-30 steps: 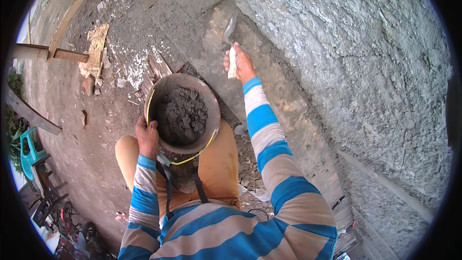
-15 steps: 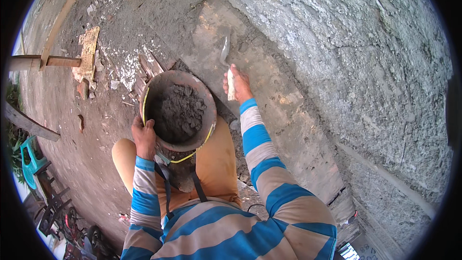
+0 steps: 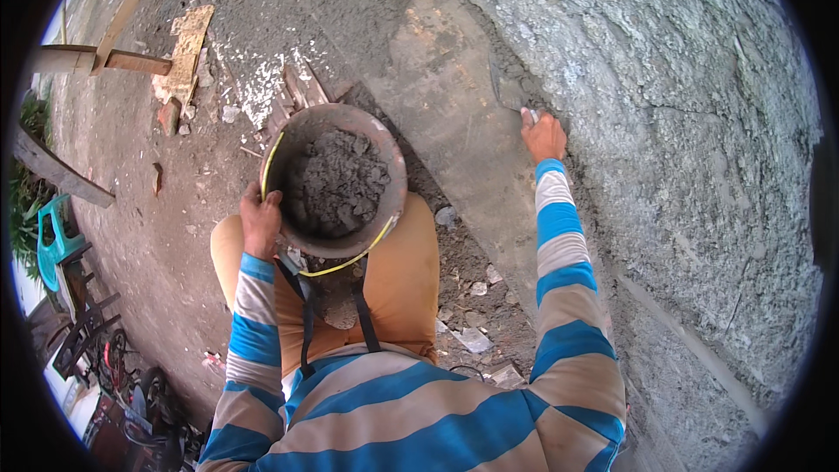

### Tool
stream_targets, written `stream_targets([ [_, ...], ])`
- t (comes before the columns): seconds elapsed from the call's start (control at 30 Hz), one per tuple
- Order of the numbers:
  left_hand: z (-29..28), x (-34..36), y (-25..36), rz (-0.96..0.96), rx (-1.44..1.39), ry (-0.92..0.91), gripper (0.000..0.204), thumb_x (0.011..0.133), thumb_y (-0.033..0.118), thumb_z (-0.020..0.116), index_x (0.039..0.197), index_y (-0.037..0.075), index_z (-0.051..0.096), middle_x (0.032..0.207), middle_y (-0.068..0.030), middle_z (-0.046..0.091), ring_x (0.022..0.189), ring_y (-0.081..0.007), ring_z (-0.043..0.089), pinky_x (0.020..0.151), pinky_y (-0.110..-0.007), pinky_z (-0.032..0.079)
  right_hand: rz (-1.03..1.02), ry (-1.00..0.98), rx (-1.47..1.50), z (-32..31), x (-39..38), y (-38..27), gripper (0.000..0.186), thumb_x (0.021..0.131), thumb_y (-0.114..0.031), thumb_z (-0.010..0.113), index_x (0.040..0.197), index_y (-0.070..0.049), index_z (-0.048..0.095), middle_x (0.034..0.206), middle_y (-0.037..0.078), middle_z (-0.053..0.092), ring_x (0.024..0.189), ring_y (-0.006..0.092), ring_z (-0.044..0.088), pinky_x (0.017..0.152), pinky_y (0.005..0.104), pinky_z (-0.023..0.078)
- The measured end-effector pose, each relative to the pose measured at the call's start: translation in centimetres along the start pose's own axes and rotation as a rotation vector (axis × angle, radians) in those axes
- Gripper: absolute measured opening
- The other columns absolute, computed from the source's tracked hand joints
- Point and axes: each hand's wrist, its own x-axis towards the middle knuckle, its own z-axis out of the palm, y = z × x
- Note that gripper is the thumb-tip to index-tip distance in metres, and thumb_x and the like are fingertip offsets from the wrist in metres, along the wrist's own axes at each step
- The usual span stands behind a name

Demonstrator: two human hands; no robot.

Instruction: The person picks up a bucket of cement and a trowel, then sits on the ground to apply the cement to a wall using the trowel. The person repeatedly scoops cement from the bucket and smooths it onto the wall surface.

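Bucket [image 3: 397, 166], round, grey-brown, yellow-handled, carrying crumbly dark-grey mortar [image 3: 341, 183]; left hand [image 3: 260, 222] gripping it, right hand [image 3: 544, 136] clutching pale-handled, grey-bladed trowel [image 3: 499, 93]. Possible risk: left grip slipping, bucket tipping.

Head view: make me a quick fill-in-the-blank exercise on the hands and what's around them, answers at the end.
The left hand grips the bucket, whose thin handle is coloured ____.
The right hand holds the trowel close to the rough wall, which fills the picture's ____ side.
The sleeves are striped beige and ____.

Missing words: yellow; right; blue.
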Motion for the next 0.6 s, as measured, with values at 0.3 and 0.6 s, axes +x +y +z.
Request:
stream_targets([
  [0.3, -4.1, 2.3, -6.6, -0.032, 0.415, 0.104, 0.032, 0.08, 0.011, 0.066, 0.108, -0.007, 0.064, 0.096, -0.0269, 0.07, 0.094, -0.0392, 0.069, 0.081, -0.043, 0.052, 0.139, 0.121, -0.108, 0.9, -2.3, -3.1, 0.045, 0.093, -0.05, 0.058, 0.094, -0.007, 0.071, 0.089, 0.022, 0.071, 0.085, 0.0417, 0.07, 0.077, 0.0506, 0.055],
  [0.6, -6.5, 3.1, -11.3, -0.24, 0.405, 0.1, 0.05, 0.08, 0.029, 0.069, 0.117, -0.005, 0.064, 0.113, -0.0306, 0.066, 0.111, -0.0423, 0.063, 0.096, -0.044, 0.048, -0.1, 0.203, -0.114, -2.7, -11.6, -8.0, 0.044, 0.091, -0.052, 0.062, 0.094, -0.009, 0.072, 0.089, 0.018, 0.07, 0.077, 0.0375, 0.07, 0.066, 0.0494, 0.055],
])
